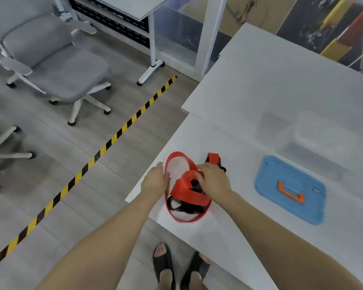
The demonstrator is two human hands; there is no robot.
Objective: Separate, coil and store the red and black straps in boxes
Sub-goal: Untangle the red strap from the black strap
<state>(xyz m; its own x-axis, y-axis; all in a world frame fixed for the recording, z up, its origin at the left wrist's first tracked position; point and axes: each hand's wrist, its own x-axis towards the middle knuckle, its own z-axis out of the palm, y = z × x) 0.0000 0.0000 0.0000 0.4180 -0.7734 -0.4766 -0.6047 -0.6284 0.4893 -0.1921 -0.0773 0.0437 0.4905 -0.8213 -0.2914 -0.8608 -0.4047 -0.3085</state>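
R hand (214, 181) grips red strap (189, 195), L hand (155, 181) flat — clear box (323, 139), blue lid (289, 189) beside.

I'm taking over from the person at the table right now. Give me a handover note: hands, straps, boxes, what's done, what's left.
Left hand: flat on the table, thumb at the red strap's loop.
Right hand: grips the red strap at the tangle.
Black strap: tangled with the red one, near the table's front corner.
Clear box: blurred, open, behind the blue lid, which lies flat on the table.
Done: nothing separated, coiled or boxed.
Left: pull the straps apart, coil each one and box them.
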